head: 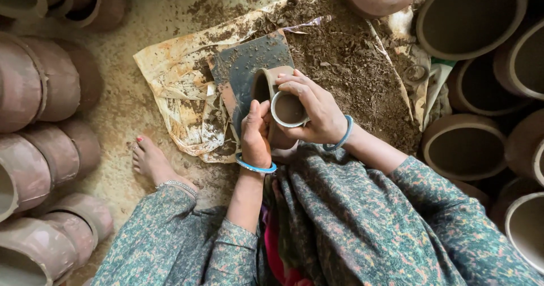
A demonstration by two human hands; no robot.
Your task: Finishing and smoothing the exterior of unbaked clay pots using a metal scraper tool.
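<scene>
A small brown unfired clay cup (pixel 288 109) is held at frame centre, over the lap. Left hand (pixel 256 136), at 7 o'clock of it, is wrapped on the wall, fingers clamped. Right hand (pixel 317 113), at 3 o'clock, is closed on the rim. Judgement: light, even pressure advised; soft rim deforms easily. Beyond, a grey-blue flat board (pixel 249 65) rests on a soiled paper sheet (pixel 170 70); larger clay pots (pixel 467 17) at 2 o'clock.
</scene>
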